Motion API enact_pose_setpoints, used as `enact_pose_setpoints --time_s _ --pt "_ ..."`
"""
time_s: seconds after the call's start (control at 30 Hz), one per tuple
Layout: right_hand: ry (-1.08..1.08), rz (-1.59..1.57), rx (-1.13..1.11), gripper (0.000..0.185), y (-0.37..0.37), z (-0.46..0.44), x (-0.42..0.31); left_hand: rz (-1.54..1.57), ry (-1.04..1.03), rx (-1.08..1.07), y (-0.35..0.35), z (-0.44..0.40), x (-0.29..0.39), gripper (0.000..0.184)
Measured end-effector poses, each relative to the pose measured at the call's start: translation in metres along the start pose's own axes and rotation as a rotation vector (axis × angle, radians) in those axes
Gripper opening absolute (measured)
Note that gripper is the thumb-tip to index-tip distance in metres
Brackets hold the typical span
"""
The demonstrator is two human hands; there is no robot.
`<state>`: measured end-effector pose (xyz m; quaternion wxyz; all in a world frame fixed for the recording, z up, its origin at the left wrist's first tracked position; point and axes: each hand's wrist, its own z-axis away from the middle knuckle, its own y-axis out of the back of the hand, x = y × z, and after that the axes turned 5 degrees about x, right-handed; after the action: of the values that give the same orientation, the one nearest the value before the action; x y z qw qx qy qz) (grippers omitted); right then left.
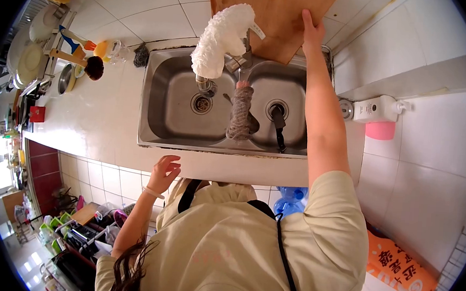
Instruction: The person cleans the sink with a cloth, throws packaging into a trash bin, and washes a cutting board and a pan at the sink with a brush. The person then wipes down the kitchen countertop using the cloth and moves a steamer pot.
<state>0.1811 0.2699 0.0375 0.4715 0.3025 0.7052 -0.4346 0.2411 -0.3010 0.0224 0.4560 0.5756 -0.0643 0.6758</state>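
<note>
My right hand (312,33) reaches past the sink and grips the right side of a wooden cutting board (284,27), which leans against the tiled wall behind the faucet. The thumb lies on the board's front; the other fingers are partly hidden. My left hand (164,173) hovers in front of the counter edge, holding nothing, with its fingers loosely bent and apart. A white fluffy cloth (218,42) hangs over the faucet (238,62). Below it, a grey-brown cloth (240,113) lies on the divider of the steel double sink (164,124).
A black-handled object (280,130) stands in the right basin's drain. To the right are a white pump bottle (376,109) and a pink container (380,130). A brown-bristled brush (92,67) and a dish rack with plates (28,61) are at the left.
</note>
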Motion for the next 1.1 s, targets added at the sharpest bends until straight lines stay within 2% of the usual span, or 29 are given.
enact_pose_setpoints --time_s 0.1,0.3,0.4,0.47,0.57,0.7,0.83,0.87,0.9,0.93,1.0,1.03,1.1 --pt "-0.061 -0.066 -0.024 0.047 -0.002 0.003 -0.003 -0.002 0.012 0.002 -0.002 0.002 -0.004 0.031" --pt "0.08 -0.15 0.11 0.038 0.001 0.037 -0.03 0.013 0.038 0.016 0.0 0.003 -0.006 0.03" --pt "0.157 0.067 0.165 0.041 0.021 0.062 -0.057 0.013 0.042 -0.001 0.0 0.0 -0.011 0.03" --pt "0.254 -0.117 0.212 0.045 0.034 0.083 -0.068 0.018 0.046 -0.015 0.0 -0.004 -0.014 0.03" --pt "0.255 -0.134 0.329 0.049 0.073 0.114 -0.086 0.064 -0.022 -0.056 -0.003 -0.014 -0.014 0.03" --pt "0.226 -0.134 0.361 0.05 0.106 0.159 -0.116 0.087 -0.056 -0.103 -0.008 -0.03 0.021 0.032" --pt "0.202 -0.092 0.397 0.044 0.14 0.176 -0.087 0.102 -0.305 -0.25 -0.029 -0.064 0.107 0.038" --pt "0.18 -0.052 0.406 0.042 0.147 0.175 -0.075 0.049 -0.438 -0.203 -0.04 -0.08 0.135 0.04" --pt "0.052 -0.07 0.525 0.04 0.147 0.173 -0.066 -0.006 -0.571 -0.16 -0.053 -0.097 0.163 0.042" --pt "0.05 -0.067 0.534 0.04 0.154 0.172 -0.05 -0.016 -0.642 -0.099 -0.067 -0.113 0.191 0.044" --pt "0.092 -0.006 0.398 0.039 0.17 0.166 -0.013 -0.082 -0.81 0.079 -0.095 -0.15 0.233 0.047" --pt "0.09 -0.005 0.408 0.039 0.173 0.164 -0.001 -0.139 -0.899 0.195 -0.109 -0.169 0.247 0.048" --pt "-0.009 -0.007 0.4 0.04 0.176 0.161 0.02 -0.192 -0.932 0.413 -0.134 -0.208 0.266 0.045"
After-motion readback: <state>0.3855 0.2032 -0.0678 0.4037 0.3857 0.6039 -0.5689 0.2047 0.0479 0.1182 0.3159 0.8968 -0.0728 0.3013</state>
